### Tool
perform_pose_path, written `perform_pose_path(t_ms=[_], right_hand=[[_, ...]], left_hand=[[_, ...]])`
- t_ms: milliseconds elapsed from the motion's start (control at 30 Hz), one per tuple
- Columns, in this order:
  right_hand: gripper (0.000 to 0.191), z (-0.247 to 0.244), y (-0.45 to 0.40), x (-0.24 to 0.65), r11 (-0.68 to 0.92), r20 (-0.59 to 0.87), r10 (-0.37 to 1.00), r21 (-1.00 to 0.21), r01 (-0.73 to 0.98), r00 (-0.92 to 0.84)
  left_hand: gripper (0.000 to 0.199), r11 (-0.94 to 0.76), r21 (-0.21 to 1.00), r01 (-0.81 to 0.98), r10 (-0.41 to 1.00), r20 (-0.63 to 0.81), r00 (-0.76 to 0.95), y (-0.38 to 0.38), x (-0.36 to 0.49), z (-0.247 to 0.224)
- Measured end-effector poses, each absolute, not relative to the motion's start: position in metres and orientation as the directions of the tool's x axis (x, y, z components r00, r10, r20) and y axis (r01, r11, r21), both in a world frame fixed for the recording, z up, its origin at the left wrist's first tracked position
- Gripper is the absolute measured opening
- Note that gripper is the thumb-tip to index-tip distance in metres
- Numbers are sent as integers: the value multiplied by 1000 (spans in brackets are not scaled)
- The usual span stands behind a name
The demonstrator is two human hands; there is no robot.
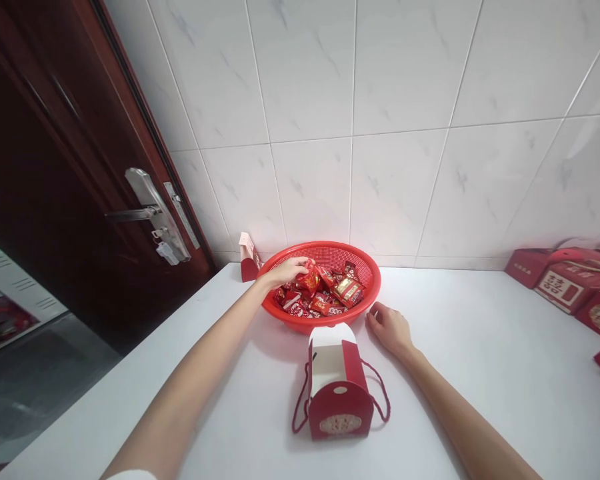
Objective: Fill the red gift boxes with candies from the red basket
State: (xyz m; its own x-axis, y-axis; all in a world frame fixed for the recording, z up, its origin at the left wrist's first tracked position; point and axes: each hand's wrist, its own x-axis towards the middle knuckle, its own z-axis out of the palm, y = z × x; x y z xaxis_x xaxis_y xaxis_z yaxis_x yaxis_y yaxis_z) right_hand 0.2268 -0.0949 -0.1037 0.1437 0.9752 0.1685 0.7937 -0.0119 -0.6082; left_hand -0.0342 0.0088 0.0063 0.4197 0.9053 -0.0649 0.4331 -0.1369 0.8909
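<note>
My left hand (289,271) reaches into a red plastic basket (375,283) from its left side. Its fingers are closed on a shiny red candy packet (309,280) at the top of the pile; the fingertips are partly hidden. Several wrapped candies (349,291) in red and gold lie heaped around it. On the table, just right of the basket's near rim, rests my right hand (390,328), its fingers curled in with nothing seen in them. A dark red gift box (341,408) with cord handles stands in front of the basket, top flaps up and its inside bare.
A small red and white box (249,259) stands against the tiled wall behind the basket. Several red gift boxes (560,287) crowd the white table's (480,347) right side. At the left, a dark wooden door (65,133) with a metal handle adjoins the table.
</note>
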Motion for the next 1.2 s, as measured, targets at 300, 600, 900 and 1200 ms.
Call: perform_pose_path(t_ms=[300,600,900,1200], right_hand=[[19,-58,-101,224,391,631,679,-743,543,375],[51,-5,-54,169,199,207,978,-939,279,0],[27,-11,-44,162,160,160,984,-987,-8,-72],[35,-19,-38,168,229,169,949,-949,-216,265]], left_hand=[[38,64,996,56,914,-81,398,-5,-26,9],[40,9,1000,-3,888,-7,460,-16,-25,6],[43,-2,999,-50,917,22,398,-8,-27,-1],[59,-10,992,-125,927,56,370,-9,-26,2]])
